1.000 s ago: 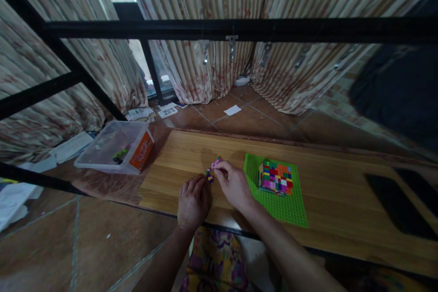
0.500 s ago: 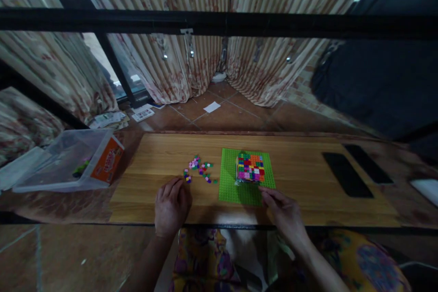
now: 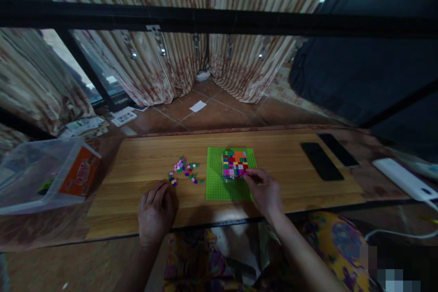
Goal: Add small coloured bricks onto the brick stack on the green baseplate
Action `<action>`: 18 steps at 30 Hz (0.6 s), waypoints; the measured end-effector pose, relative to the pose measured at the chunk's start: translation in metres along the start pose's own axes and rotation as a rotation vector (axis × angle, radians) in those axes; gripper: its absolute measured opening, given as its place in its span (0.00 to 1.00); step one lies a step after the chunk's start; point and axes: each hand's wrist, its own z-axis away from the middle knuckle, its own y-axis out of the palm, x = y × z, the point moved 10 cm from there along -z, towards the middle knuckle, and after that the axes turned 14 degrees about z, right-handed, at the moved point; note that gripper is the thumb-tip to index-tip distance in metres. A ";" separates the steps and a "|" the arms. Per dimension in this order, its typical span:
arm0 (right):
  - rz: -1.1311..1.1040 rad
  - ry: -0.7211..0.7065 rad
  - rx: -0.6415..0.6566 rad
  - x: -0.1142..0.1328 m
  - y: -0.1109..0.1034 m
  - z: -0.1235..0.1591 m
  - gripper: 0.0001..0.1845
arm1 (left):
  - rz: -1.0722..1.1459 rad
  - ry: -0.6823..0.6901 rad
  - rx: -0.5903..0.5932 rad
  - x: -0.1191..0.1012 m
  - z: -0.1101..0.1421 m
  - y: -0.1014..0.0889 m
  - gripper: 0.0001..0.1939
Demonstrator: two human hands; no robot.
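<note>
A block of many-coloured small bricks (image 3: 234,163) stands on a green baseplate (image 3: 219,187) on the wooden table (image 3: 143,169). My right hand (image 3: 263,190) rests at the block's near right corner, fingertips touching it, fingers curled; whether it grips a brick is hidden. Several loose small bricks (image 3: 184,170) lie scattered left of the baseplate. My left hand (image 3: 156,210) lies flat on the table just below them, fingers together and relaxed, holding nothing.
A clear plastic tub with an orange label (image 3: 51,178) sits off the table's left end. Two dark phones (image 3: 321,160) and a white slab (image 3: 404,180) lie at the right. A black bar (image 3: 219,17) crosses overhead; curtains hang behind.
My right hand left the loose bricks, swung right below the baseplate, then rose to the block's right corner. The view panned right. My left hand stayed put.
</note>
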 end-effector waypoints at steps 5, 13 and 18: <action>0.159 -0.122 -0.008 0.010 0.004 -0.001 0.12 | 0.017 0.006 0.014 -0.001 -0.001 0.000 0.13; 0.201 -0.261 -0.019 0.019 0.003 0.000 0.11 | 0.010 -0.024 0.035 0.004 0.002 0.004 0.14; 0.218 -0.245 -0.024 0.016 0.000 0.002 0.12 | 0.011 -0.029 0.040 0.005 0.003 0.004 0.14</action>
